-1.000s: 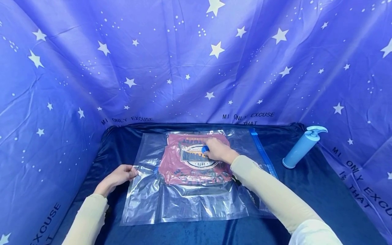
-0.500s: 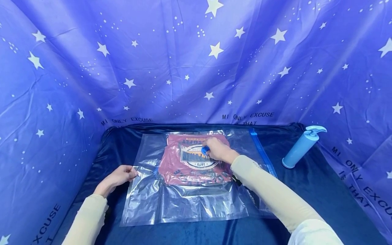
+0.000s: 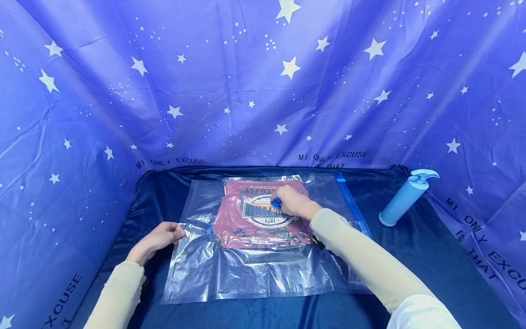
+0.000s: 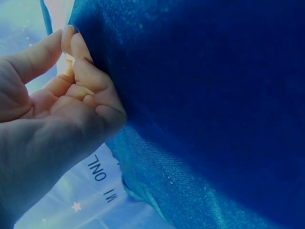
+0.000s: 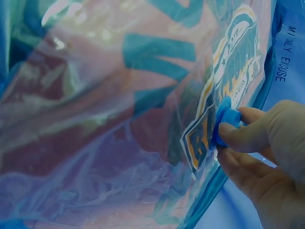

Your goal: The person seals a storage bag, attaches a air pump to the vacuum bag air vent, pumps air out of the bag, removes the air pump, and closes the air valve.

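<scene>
A clear vacuum storage bag (image 3: 255, 278) lies flat, with a folded dark-pink printed garment (image 3: 230, 224) inside. Over the garment's round print, my right hand (image 3: 292, 201) pinches the blue valve cap (image 3: 276, 203) of the bag. In the right wrist view, thumb and fingers grip the raised part of the cap (image 5: 228, 125), which sits against the plastic. At the bag's left edge my left hand (image 3: 162, 234) pinches the plastic between thumb and forefinger. The left wrist view shows that hand (image 4: 71, 90) with its other fingers curled in.
A light-blue hand pump (image 3: 404, 198) stands tilted at the right on the dark blue cloth (image 3: 415, 260). A blue zip strip (image 3: 353, 203) runs along the bag's right side. Starry blue-purple curtains (image 3: 230, 91) enclose the back and sides.
The right fingers and the blue valve cap have shifted very slightly, with a little more of the cap's ring showing. My left hand, the bag and the pump stay put.
</scene>
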{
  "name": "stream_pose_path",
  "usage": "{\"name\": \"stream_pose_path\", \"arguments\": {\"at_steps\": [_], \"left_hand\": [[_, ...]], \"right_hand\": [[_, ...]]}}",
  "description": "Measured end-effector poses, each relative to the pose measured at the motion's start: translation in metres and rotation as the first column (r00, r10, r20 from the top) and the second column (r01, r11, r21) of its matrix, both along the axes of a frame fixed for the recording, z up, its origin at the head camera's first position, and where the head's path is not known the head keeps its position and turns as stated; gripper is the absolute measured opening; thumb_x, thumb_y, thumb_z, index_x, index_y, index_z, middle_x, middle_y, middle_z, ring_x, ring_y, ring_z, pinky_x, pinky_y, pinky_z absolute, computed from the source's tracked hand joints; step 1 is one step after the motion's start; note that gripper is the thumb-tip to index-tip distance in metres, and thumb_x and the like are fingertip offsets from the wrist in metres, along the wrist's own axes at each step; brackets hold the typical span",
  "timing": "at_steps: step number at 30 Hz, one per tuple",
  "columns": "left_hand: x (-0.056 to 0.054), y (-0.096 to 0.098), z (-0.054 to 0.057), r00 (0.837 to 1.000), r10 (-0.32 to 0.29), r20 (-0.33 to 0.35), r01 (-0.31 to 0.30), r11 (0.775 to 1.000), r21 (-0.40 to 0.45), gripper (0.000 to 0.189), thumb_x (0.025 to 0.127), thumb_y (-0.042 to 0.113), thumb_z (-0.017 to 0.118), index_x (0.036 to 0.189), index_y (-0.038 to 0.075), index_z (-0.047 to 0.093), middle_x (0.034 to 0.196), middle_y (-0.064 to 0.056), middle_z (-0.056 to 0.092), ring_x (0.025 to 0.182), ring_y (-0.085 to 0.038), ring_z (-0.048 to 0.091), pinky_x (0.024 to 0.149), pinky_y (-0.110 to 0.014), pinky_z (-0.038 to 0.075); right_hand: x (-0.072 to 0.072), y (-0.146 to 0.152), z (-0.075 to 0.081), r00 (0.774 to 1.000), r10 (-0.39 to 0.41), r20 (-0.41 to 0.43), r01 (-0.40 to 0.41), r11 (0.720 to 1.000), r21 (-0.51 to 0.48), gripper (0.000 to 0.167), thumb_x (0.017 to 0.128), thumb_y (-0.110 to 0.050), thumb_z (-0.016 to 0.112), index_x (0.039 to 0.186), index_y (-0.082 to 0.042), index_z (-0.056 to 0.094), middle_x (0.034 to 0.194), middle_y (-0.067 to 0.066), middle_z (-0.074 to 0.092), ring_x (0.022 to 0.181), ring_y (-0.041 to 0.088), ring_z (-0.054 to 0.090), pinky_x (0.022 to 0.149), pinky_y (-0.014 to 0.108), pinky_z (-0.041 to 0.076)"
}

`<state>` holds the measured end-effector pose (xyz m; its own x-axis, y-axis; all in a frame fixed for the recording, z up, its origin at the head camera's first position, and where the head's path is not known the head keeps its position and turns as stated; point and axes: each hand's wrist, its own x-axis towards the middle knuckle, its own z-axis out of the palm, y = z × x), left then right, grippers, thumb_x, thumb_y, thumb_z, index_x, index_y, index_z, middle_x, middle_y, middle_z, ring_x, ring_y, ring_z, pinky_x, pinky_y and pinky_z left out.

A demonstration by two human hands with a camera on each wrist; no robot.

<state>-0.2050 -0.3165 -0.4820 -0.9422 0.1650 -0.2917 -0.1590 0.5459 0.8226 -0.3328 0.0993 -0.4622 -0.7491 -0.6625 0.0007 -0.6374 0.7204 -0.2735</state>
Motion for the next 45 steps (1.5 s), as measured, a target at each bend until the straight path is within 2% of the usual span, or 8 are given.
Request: {"name": "stream_pose_path", "arguments": {"at_steps": [5,16,25,28,32,37,40,45], "left_hand": [[0.000,0.001,0.000,1.000,-0.001,0.001,0.001,1.000,-0.001,0.024,0.106,0.006,0.059,0.082,0.003,0.057,0.076,0.000,0.050,0.077,-0.020,0.050,0.075,-0.033,0.041],[-0.002,0.000,-0.005,1.000,-0.010,0.019,0.010,1.000,0.012,0.026,0.106,0.006,0.057,0.081,0.006,0.057,0.076,0.000,0.051,0.075,-0.018,0.050,0.073,-0.031,0.040],[0.000,0.002,-0.003,1.000,0.022,0.020,-0.022,1.000,-0.007,0.027,0.106,0.005,0.058,0.079,0.006,0.055,0.077,-0.001,0.051,0.077,-0.020,0.051,0.074,-0.032,0.041],[0.000,0.002,-0.004,1.000,0.018,0.018,-0.018,1.000,-0.010,0.027,0.106,0.006,0.059,0.079,0.006,0.055,0.077,-0.001,0.051,0.077,-0.020,0.051,0.074,-0.033,0.041],[0.001,0.003,-0.004,1.000,0.009,0.016,-0.009,1.000,-0.014,0.026,0.106,0.006,0.058,0.080,0.005,0.055,0.077,-0.001,0.051,0.077,-0.020,0.051,0.075,-0.033,0.041],[0.000,0.003,-0.001,1.000,0.009,0.013,-0.009,1.000,-0.027,0.025,0.106,0.006,0.057,0.082,0.004,0.057,0.078,-0.001,0.051,0.078,-0.020,0.051,0.076,-0.034,0.041],[0.000,0.002,-0.001,1.000,-0.003,0.008,0.003,0.999,-0.033,0.025,0.107,0.006,0.057,0.082,0.003,0.057,0.078,-0.001,0.051,0.078,-0.020,0.051,0.076,-0.035,0.041],[0.000,0.001,-0.001,1.000,0.001,0.001,-0.001,1.000,-0.029,0.024,0.106,0.006,0.058,0.082,0.003,0.058,0.077,-0.001,0.051,0.078,-0.020,0.051,0.076,-0.033,0.041]], "right_hand": [[0.001,0.001,0.000,0.998,0.053,-0.026,-0.053,0.999,-0.007,0.038,0.070,0.023,0.066,0.090,-0.006,0.078,0.089,0.004,0.072,0.085,0.022,0.066,0.077,0.037,0.058],[-0.006,0.005,-0.012,0.995,0.075,-0.072,-0.078,0.997,-0.028,0.043,0.073,0.021,0.064,0.107,-0.001,0.080,0.104,0.012,0.077,0.097,0.031,0.073,0.083,0.041,0.061],[0.003,-0.002,-0.002,0.999,-0.028,-0.038,0.028,0.999,0.017,0.026,0.079,0.015,0.072,0.097,-0.003,0.079,0.092,0.005,0.073,0.084,0.022,0.066,0.078,0.039,0.058],[0.004,-0.004,-0.002,0.997,-0.071,-0.036,0.072,0.997,0.033,0.014,0.086,0.006,0.078,0.085,-0.007,0.074,0.082,0.001,0.066,0.077,0.019,0.061,0.073,0.038,0.056],[0.003,-0.006,-0.003,0.991,-0.129,-0.033,0.131,0.990,0.048,0.018,0.093,-0.010,0.082,0.082,-0.009,0.067,0.077,0.000,0.061,0.075,0.018,0.061,0.072,0.039,0.056],[0.003,-0.006,-0.004,0.987,-0.158,-0.032,0.160,0.985,0.064,0.022,0.097,-0.025,0.080,0.097,-0.006,0.070,0.082,0.003,0.062,0.081,0.022,0.063,0.077,0.043,0.055],[0.005,-0.005,-0.003,0.988,-0.148,-0.044,0.151,0.984,0.099,0.034,0.098,-0.030,0.079,0.115,-0.002,0.071,0.098,0.010,0.067,0.092,0.026,0.065,0.082,0.044,0.056],[0.008,-0.006,-0.001,0.995,-0.065,-0.074,0.075,0.986,0.148,0.052,0.089,-0.005,0.081,0.138,-0.004,0.064,0.131,0.017,0.063,0.120,0.034,0.063,0.095,0.048,0.056]]}}
